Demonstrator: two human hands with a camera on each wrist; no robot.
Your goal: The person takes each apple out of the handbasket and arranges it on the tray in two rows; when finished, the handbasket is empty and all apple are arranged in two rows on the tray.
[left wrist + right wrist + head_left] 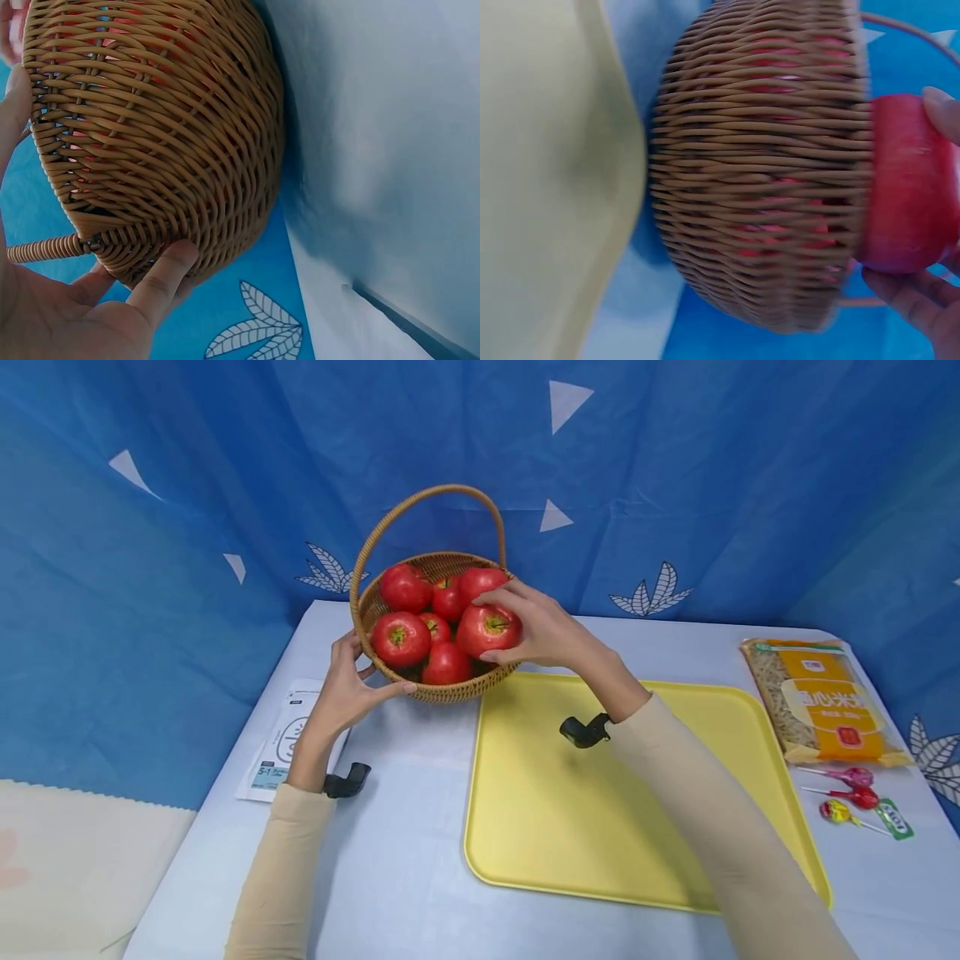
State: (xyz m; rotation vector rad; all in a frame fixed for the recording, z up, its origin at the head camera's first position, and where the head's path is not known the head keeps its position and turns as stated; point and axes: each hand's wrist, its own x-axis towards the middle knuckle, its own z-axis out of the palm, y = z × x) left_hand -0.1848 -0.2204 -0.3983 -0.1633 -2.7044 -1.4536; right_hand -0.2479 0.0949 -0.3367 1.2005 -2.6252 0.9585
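A brown wicker basket with a tall arched handle holds several red apples. My left hand grips the basket's left side, the thumb along the front rim and the fingers spread on the outer weave near the handle's base; the left wrist view shows these fingers against the wicker. With thumb and fingers curled round it, my right hand holds one large apple at the basket's right rim. In the right wrist view this apple stands partly above the rim, its lower part hidden by the wicker.
A yellow tray lies right of the basket. Beyond it are a bag of noodles and several lollipops. A white pouch lies under the left forearm's side. A blue curtain hangs behind the white table.
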